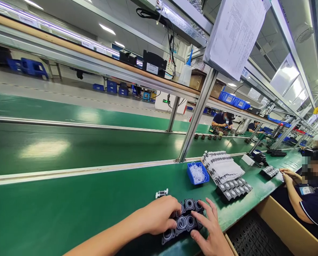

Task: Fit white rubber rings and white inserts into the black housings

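Observation:
A black tray of round-socketed parts (182, 222) lies on the green bench near its front edge. My left hand (159, 215) rests on the tray's left side with the fingers curled down onto the parts, pinching at one socket. My right hand (210, 231) lies on the tray's right side, fingers spread and fingertips touching the parts. White rings sit in several sockets. A small white and black piece (161, 193) lies on the bench just behind my left hand.
A blue bin of white rings (197, 173) stands behind the tray. Beside it are stacked white-and-black parts (221, 166) and a black tray of parts (234, 189). A co-worker's hands (288, 175) work at the right. A conveyor belt (68, 145) runs behind the bench.

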Demonstrator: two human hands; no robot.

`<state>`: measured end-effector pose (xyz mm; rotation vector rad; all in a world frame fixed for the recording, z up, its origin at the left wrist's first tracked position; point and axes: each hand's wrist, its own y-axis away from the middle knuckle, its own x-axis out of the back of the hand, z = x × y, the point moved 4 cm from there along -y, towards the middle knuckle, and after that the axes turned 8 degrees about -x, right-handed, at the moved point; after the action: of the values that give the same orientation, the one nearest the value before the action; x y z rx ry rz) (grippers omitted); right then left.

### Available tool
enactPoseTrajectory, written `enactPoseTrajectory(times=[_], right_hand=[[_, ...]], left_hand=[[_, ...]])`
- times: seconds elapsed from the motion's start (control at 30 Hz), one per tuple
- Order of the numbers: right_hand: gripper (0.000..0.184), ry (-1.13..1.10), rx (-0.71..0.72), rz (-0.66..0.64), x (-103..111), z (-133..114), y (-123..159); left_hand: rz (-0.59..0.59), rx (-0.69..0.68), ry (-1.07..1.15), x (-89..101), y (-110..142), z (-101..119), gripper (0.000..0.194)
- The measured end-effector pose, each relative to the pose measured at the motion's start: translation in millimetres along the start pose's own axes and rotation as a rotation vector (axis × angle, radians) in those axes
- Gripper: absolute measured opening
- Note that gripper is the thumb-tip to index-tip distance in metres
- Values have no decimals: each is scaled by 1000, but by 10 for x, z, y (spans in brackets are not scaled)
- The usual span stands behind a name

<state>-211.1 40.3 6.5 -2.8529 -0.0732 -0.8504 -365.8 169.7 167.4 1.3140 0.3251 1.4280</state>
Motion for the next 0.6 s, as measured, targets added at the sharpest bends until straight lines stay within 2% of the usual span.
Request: enactPoseTrajectory(times=[0.1, 0.2, 0.33, 0.47, 0.53, 0.6], right_hand=[[30, -62, -30, 11, 27, -112, -83], [17, -112, -27, -46, -15, -293, -165], [18, -121, -44, -136, -77, -452, -187], [18, -150, -71, -250, -26, -376, -318], [18, -140, -112, -162, 75, -206, -511], [19, -85, -156, 43, 206, 5, -718]], left_hand=[[-12, -1, 3, -15, -9, -9, 20], [-19, -8, -4, -33, -15, -33, 18], [-10, 5, -13, -38, -12, -71, 17], [-9, 17, -20, 2, -2, -60, 16], [-8, 25, -27, 35, 7, -39, 16], [-3, 30, -35, 61, 15, -23, 16]])
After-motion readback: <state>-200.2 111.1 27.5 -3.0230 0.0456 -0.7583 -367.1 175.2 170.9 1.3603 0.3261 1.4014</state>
